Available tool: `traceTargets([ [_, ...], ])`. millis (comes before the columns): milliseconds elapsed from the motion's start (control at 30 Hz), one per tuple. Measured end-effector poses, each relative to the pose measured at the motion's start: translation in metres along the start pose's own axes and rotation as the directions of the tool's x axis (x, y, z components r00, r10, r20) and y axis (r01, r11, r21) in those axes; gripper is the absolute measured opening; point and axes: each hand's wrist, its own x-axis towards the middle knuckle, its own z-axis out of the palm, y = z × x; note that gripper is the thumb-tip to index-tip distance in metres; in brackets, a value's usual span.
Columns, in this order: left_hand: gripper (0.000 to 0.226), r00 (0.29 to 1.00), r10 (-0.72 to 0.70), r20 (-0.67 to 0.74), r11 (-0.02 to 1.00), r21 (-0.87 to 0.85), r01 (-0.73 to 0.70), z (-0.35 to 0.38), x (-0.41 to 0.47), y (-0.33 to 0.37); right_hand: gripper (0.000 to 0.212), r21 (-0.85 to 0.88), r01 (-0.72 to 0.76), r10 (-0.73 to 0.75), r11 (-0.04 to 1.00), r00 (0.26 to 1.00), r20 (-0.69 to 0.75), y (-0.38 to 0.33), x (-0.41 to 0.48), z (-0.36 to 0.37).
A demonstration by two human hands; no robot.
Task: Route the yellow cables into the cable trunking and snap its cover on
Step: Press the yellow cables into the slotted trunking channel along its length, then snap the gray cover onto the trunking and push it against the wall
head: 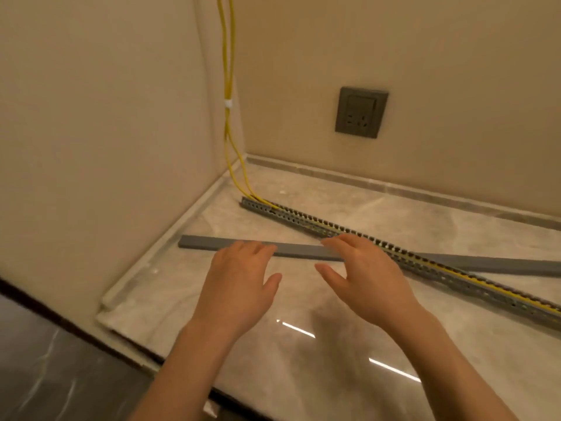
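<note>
Lying just beyond both open hands [300,278]: grey cover [297,250], across trunking [425,265] w/ cables [230,86]

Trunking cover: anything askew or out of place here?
Yes. The grey cover lies flat on the countertop, crossing the slotted trunking at an angle rather than aligned on it. The yellow cables already sit in the channel. Both hands, left hand and right hand, are open.

One head-worn view looks forward and down, close over a marble counter [303,375], facing a wall corner [239,86].
</note>
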Motion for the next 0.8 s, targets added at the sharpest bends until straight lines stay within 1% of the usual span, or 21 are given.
traceTargets([
  [133,0.049,1.0,0.003,0.029,0.999,0.044,-0.004,0.001,0.052,-0.049,0.044,0.037,0.007,-0.007,0.999,1.0,0.025,-0.008,0.062,0.027],
  [267,0.054,1.0,-0.003,0.03,0.996,0.085,0.001,0.007,0.101,-0.084,0.044,0.024,0.01,-0.011,1.0,0.999,0.03,-0.007,0.113,0.054],
  [367,0.053,0.999,0.054,0.008,0.992,0.114,-0.054,0.015,0.132,-0.099,0.046,0.014,-0.013,0.013,1.0,0.999,0.043,-0.007,0.137,0.075],
  [433,0.054,0.993,0.117,0.012,0.978,0.17,-0.117,0.022,0.146,-0.103,0.047,0.008,-0.056,0.055,0.998,0.998,0.042,-0.007,0.142,0.085],
  [533,0.058,0.982,0.176,0.07,0.955,0.228,-0.188,0.035,0.166,-0.114,0.042,-0.033,-0.129,0.129,0.991,0.992,0.009,-0.01,0.148,0.097],
  [633,0.059,0.976,0.182,0.12,0.942,0.264,-0.208,0.046,0.176,-0.129,0.033,-0.02,-0.161,0.16,0.987,0.986,-0.039,-0.013,0.151,0.101],
  [700,0.058,0.974,0.183,0.134,0.94,0.266,-0.213,0.053,0.177,-0.138,0.031,-0.019,-0.164,0.162,0.986,0.984,-0.071,-0.011,0.152,0.103],
  [800,0.055,0.975,0.197,0.1,0.946,0.242,-0.216,0.055,0.172,-0.143,0.032,-0.008,-0.15,0.149,0.989,0.984,-0.095,-0.008,0.151,0.103],
])
